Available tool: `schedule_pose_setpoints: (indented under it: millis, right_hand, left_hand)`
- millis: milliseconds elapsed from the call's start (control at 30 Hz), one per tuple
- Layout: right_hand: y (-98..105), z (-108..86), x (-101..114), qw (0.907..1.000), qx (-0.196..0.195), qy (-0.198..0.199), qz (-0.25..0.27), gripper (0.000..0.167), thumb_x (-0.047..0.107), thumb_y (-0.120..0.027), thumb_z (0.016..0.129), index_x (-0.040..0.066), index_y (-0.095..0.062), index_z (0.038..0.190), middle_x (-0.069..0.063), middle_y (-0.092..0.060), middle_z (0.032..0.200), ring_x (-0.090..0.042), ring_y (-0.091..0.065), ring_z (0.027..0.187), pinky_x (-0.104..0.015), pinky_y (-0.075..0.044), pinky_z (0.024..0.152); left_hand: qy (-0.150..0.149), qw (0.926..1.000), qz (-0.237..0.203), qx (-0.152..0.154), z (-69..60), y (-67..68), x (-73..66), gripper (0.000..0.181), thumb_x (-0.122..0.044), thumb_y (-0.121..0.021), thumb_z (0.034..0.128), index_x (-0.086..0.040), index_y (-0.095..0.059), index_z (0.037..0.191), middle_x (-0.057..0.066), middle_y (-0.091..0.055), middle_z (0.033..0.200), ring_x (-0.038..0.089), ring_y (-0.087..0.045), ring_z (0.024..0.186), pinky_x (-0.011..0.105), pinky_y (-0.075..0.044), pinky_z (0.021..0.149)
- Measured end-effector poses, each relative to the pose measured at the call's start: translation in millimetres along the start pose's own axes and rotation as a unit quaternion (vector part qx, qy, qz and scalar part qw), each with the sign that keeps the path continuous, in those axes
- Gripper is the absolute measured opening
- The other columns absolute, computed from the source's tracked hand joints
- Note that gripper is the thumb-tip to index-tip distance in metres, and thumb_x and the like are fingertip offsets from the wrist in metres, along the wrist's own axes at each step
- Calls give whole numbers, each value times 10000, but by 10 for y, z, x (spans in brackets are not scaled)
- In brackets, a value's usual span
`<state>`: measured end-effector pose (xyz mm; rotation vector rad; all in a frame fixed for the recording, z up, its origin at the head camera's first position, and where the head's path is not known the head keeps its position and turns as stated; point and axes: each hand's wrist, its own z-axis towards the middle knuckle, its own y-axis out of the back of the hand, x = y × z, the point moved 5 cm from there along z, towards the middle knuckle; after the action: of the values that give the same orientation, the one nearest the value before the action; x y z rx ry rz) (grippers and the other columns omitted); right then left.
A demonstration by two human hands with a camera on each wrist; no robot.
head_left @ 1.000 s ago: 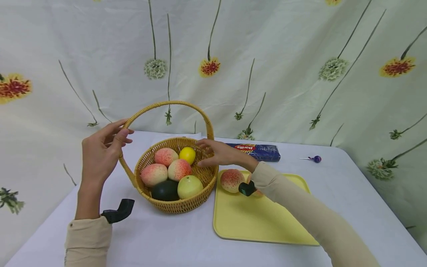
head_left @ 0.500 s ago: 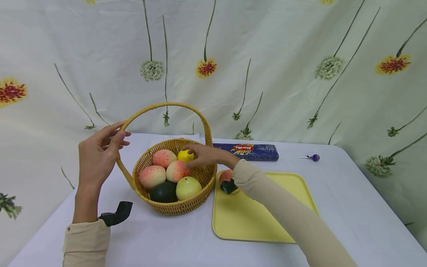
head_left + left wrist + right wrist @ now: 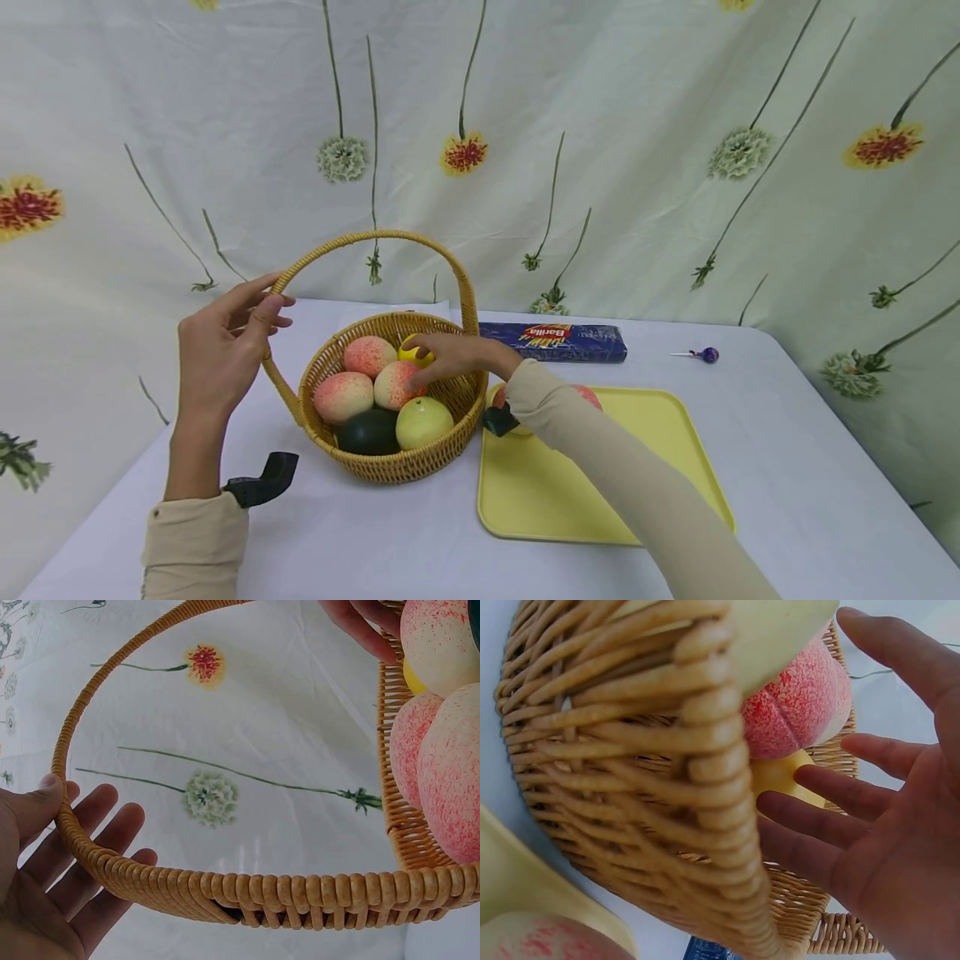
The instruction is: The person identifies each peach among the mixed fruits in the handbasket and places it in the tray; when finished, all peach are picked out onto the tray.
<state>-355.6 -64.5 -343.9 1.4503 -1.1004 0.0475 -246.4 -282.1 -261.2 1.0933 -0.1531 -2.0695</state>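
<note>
Four spread fingers and a thumb of the right hand hang relaxed over the right half of a round golden wicker basket, gripping nothing; whether they brush the smooth yellow lemon or the speckled pink-and-cream peach inside, I cannot tell from here. The left hand pinches the basket's arched wicker handle on its left side, thumb against fingers. I judge that handle stiff and light, its ribbed wrap a good place to hold. The lemon looks firm and perhaps slippery, so I would take it round its widest part; the peach seems matt, light and easier to grip. A dark oval fruit and a pale green round fruit sit at the basket's near side. Just right of the basket lies a yellow rectangular tray; behind and right of it, a blue Barilla packet; farther right, a purple-headed lollipop on the white-covered worktop.
</note>
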Motion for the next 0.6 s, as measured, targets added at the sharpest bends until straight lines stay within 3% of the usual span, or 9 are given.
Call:
schedule_pose_setpoints:
  millis: [333, 600]
  right_hand:
    - [-37, 58, 55, 9998, 145, -128, 70, 695, 351, -635, 913, 131, -315, 1490, -136, -418, 1453, -252, -413, 1338, -354, -411, 1032]
    - [-35, 113, 123, 9990, 230, -341, -143, 707, 353, -642, 907, 122, -318, 1491, -102, -403, 1470, -218, -422, 1330, -313, -432, 1005]
  left_hand:
    - [-50, 10000, 8, 4, -3, 1, -1, 340, -249, -577, 961, -233, -621, 1298, -174, -643, 946, -105, -609, 749, 63, -468, 636]
    - [16, 10000, 21, 20, 0, 1, -3, 341, -256, -572, 964, -240, -617, 1301, -152, -647, 951, -105, -609, 753, 63, -469, 649]
